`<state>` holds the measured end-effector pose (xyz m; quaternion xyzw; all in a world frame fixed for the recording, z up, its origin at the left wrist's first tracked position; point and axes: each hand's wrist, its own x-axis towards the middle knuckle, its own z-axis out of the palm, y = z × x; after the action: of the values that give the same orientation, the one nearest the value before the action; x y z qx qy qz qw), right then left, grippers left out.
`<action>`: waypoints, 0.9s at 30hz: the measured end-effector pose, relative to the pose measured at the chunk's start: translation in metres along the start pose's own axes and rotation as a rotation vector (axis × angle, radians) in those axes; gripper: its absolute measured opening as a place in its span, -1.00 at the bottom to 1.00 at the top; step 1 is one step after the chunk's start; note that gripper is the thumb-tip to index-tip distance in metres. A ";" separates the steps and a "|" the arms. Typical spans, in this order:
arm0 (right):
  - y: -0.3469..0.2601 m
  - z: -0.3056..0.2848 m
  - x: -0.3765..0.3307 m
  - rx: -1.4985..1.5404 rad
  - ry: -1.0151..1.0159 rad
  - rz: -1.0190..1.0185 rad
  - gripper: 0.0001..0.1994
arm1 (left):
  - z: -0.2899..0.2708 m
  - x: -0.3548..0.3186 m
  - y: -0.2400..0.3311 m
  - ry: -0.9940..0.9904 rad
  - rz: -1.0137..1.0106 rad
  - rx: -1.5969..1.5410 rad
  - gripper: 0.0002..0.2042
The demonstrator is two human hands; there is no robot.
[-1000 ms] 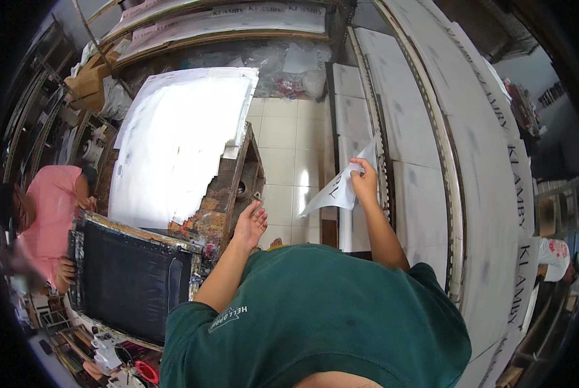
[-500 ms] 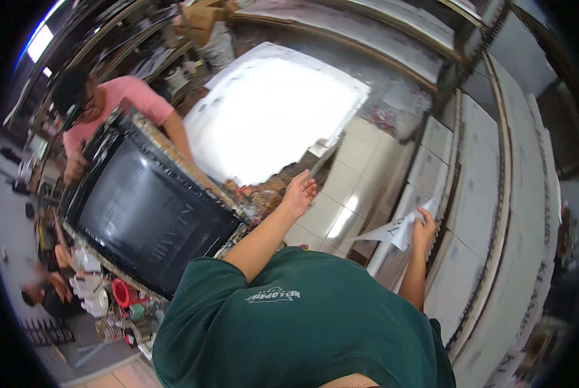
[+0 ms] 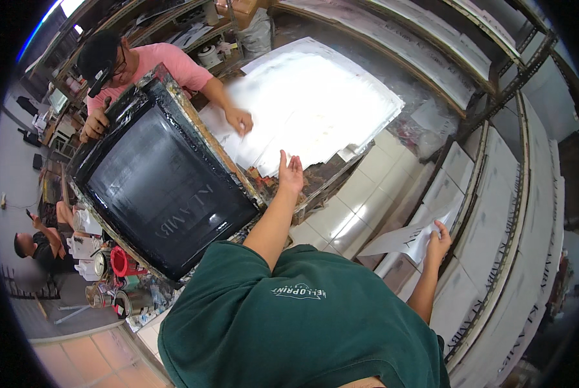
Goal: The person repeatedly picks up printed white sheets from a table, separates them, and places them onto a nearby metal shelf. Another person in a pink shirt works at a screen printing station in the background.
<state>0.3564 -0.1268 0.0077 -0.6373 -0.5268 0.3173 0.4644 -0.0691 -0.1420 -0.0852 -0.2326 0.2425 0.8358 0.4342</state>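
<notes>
One printed sheet (image 3: 396, 242) hangs from the right hand (image 3: 438, 244), fingers pinching (best lightly, near the edge); left hand (image 3: 290, 174) unclenched, empty.

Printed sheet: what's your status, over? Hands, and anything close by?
Right hand gripping printed sheet at one end. Left hand open, empty, near white stack. Dark framed screen at left; co-worker's hand by the stack.

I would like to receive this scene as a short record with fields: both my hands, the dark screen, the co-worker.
Left hand: open, empty, beside the white stack's near edge
Right hand: gripping a lettered sheet
Dark screen: framed, left of the white stack
Co-worker: pink shirt; one hand on the screen's frame, other hand over the stack
</notes>
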 end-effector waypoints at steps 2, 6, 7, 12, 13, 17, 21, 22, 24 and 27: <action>-0.009 0.000 -0.002 -0.010 -0.007 0.006 -0.68 | 0.003 0.023 0.008 0.020 0.070 -0.117 -0.22; -0.013 -0.006 -0.003 -0.132 -0.003 -0.032 -0.67 | 0.025 0.064 0.022 0.013 0.172 -0.291 -0.18; -0.012 -0.006 -0.003 -0.124 0.002 -0.064 -0.67 | 0.023 0.081 0.027 0.029 0.211 -0.290 -0.23; -0.014 -0.018 -0.011 -0.119 0.036 -0.111 -0.65 | 0.071 0.110 0.015 0.256 0.234 -0.241 -0.57; -0.026 -0.022 -0.018 -0.096 0.029 -0.053 -0.65 | 0.083 0.101 0.010 0.303 0.226 -0.210 -0.61; -0.042 -0.023 -0.039 -0.082 0.052 0.107 -0.64 | 0.108 0.082 0.000 0.159 0.373 0.036 -0.67; 0.007 -0.030 -0.066 -0.254 0.125 0.072 -0.69 | 0.131 0.004 -0.055 -0.082 0.349 0.194 -0.76; 0.010 -0.034 -0.071 -0.255 0.138 0.102 -0.69 | 0.141 -0.024 -0.067 -0.160 0.317 0.201 -0.78; 0.021 -0.051 -0.088 -0.261 0.214 0.184 -0.68 | 0.130 -0.047 -0.100 -0.296 0.203 0.316 -0.78; 0.021 -0.082 -0.126 -0.393 0.262 0.293 -0.66 | 0.109 -0.102 -0.137 -0.413 0.158 0.446 -0.74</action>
<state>0.4068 -0.2702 0.0075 -0.8201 -0.4159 0.1878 0.3454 0.0793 -0.0690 0.0323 0.0627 0.3437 0.8228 0.4482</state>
